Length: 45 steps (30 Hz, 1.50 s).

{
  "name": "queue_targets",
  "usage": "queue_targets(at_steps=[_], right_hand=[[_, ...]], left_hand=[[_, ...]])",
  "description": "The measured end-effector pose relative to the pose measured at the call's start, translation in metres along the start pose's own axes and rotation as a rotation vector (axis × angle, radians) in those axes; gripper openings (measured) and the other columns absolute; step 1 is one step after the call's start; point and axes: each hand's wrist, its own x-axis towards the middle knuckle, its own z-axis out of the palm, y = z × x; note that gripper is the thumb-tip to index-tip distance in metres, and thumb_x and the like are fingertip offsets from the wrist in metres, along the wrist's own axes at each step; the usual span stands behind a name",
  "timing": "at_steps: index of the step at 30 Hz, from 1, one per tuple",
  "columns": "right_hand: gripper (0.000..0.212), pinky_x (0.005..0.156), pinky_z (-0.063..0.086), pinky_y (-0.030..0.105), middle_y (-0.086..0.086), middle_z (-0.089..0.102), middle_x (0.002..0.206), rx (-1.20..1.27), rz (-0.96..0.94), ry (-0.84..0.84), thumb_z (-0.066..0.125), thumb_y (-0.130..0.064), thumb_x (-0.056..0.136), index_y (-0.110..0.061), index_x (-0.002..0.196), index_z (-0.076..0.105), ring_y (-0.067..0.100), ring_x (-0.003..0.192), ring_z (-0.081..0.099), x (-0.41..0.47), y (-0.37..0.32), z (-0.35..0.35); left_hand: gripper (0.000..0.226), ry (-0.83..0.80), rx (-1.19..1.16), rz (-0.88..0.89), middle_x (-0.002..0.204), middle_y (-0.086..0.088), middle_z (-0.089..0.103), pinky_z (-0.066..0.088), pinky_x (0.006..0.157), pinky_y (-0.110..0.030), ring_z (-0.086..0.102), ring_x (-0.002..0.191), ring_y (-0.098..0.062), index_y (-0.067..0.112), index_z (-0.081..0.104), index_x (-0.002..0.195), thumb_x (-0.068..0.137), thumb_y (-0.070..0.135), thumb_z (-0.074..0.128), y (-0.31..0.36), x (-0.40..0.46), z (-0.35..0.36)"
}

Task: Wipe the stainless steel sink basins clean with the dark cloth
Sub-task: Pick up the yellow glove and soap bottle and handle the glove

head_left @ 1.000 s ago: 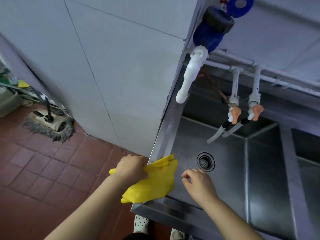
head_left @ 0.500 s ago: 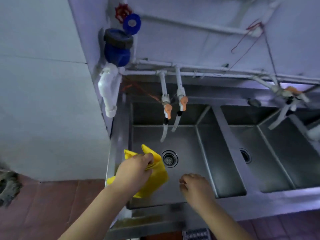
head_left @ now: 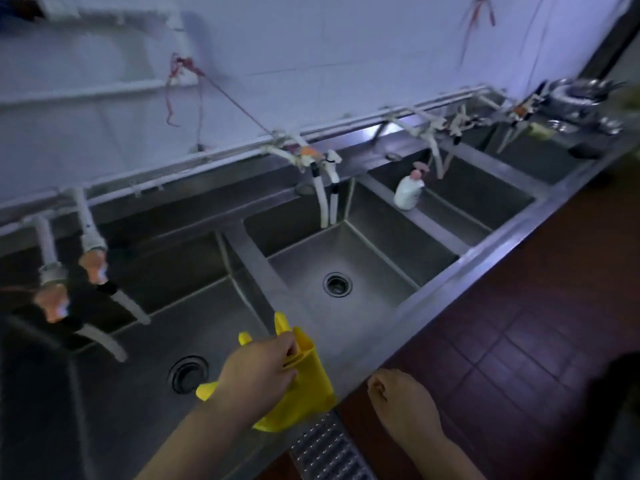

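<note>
From the head camera, a long stainless steel sink unit (head_left: 460,268) runs from lower left to upper right along a white tiled wall (head_left: 311,39). The left hand (head_left: 258,368) grips a yellow cloth (head_left: 301,393) — fingers curled over its bunched upper edge, thumb side toward the camera. The cloth is yellow here, not dark. It hangs over the front of the unit near the divider (head_left: 263,271) between the nearest basin (head_left: 145,341) and the second basin (head_left: 346,258); whether it touches the steel there cannot be told. One corner of the cloth sticks up above the knuckles and another pokes out to the left, below the wrist.

The right hand (head_left: 403,405) holds nothing — its fingers are loosely curled, and it hangs in front of the sink's front edge, over the dark red floor tiles (head_left: 519,341). It is apart from the cloth.

Each of the two near basins has a round drain: the near drain (head_left: 188,374) just left of the left hand, the second drain (head_left: 337,285) in the middle of its basin floor. Taps with orange handles (head_left: 91,268) hang over the nearest basin, and a further pair of white spouts (head_left: 327,199) drops into the second one. A white pump bottle (head_left: 410,190) stands on the divider beyond the second basin. A metal floor grate (head_left: 329,448) lies below the cloth. The far end of the unit is blurred.
</note>
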Motion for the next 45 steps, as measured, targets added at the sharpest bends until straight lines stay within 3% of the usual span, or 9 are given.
queue_targets(at_steps=[8,11,18,22,24,29,35,41,45], right_hand=[[0.016,0.068,0.041,0.029,-0.009,0.063,0.093,0.005,0.188,0.085,0.045,-0.031,0.09,-0.026,0.087,0.06,0.013,0.086,0.059,0.027,0.174,-0.081],[0.015,0.065,0.042,0.028,-0.01,0.063,0.09,0.022,0.198,0.126,0.047,-0.029,0.089,-0.026,0.084,0.061,0.011,0.083,0.057,0.052,0.212,-0.107],[0.019,0.068,0.047,0.026,-0.014,0.061,0.087,-0.003,0.173,0.143,0.044,-0.027,0.091,-0.029,0.085,0.062,0.006,0.08,0.055,0.136,0.264,-0.145],[0.02,0.064,0.046,0.029,-0.011,0.061,0.084,-0.071,0.16,0.108,0.041,-0.026,0.09,-0.024,0.08,0.059,0.01,0.077,0.055,0.202,0.283,-0.166],[0.019,0.06,0.043,0.03,-0.01,0.059,0.081,-0.1,0.142,0.077,0.041,-0.025,0.091,-0.025,0.076,0.053,0.011,0.073,0.054,0.241,0.289,-0.181],[0.019,0.07,0.049,0.03,-0.013,0.063,0.092,-0.068,0.072,0.115,0.044,-0.024,0.093,-0.026,0.091,0.063,0.011,0.082,0.057,0.335,0.285,-0.223],[0.02,0.062,0.043,0.025,-0.017,0.06,0.093,0.009,-0.013,0.183,0.048,-0.02,0.09,-0.029,0.097,0.066,0.008,0.077,0.055,0.438,0.268,-0.249],[0.021,0.072,0.047,0.031,-0.003,0.059,0.11,0.024,-0.151,0.11,0.048,-0.018,0.089,-0.02,0.105,0.062,0.021,0.091,0.059,0.55,0.25,-0.251],[0.025,0.064,0.038,0.031,0.004,0.052,0.108,0.045,-0.255,0.047,0.051,-0.026,0.086,-0.017,0.108,0.058,0.028,0.093,0.057,0.6,0.247,-0.243]], left_hand=[[0.028,-0.059,-0.064,0.055,0.071,0.01,0.047,0.029,0.057,-0.031,0.046,0.072,-0.012,0.034,0.033,0.072,0.08,0.038,0.06,0.157,0.108,0.059],[0.021,-0.035,-0.076,0.063,0.077,0.007,0.054,0.038,0.061,-0.033,0.051,0.074,-0.012,0.031,0.041,0.081,0.08,0.038,0.061,0.189,0.148,0.065],[0.017,0.036,-0.076,0.045,0.077,0.006,0.057,0.03,0.052,-0.029,0.051,0.07,-0.011,0.031,0.046,0.085,0.081,0.037,0.061,0.22,0.249,0.077],[0.016,0.039,-0.051,-0.002,0.087,0.009,0.06,0.037,0.062,-0.03,0.056,0.087,-0.014,0.035,0.045,0.089,0.082,0.039,0.058,0.22,0.318,0.084],[0.016,0.035,-0.08,-0.044,0.087,0.01,0.059,0.036,0.061,-0.029,0.054,0.084,-0.013,0.035,0.045,0.089,0.081,0.038,0.059,0.218,0.351,0.083],[0.021,0.081,-0.094,-0.113,0.071,0.011,0.053,0.027,0.051,-0.026,0.046,0.069,-0.009,0.031,0.041,0.078,0.079,0.037,0.061,0.21,0.411,0.071],[0.019,0.091,-0.045,-0.199,0.072,0.008,0.049,0.035,0.057,-0.032,0.049,0.073,-0.014,0.03,0.037,0.077,0.079,0.029,0.056,0.204,0.451,0.056],[0.019,0.065,0.033,-0.344,0.071,0.01,0.044,0.032,0.057,-0.029,0.046,0.071,-0.012,0.031,0.036,0.079,0.083,0.029,0.055,0.21,0.475,0.061],[0.018,0.061,0.059,-0.507,0.08,0.01,0.049,0.035,0.06,-0.028,0.057,0.082,-0.015,0.035,0.036,0.082,0.085,0.032,0.054,0.229,0.487,0.061]])
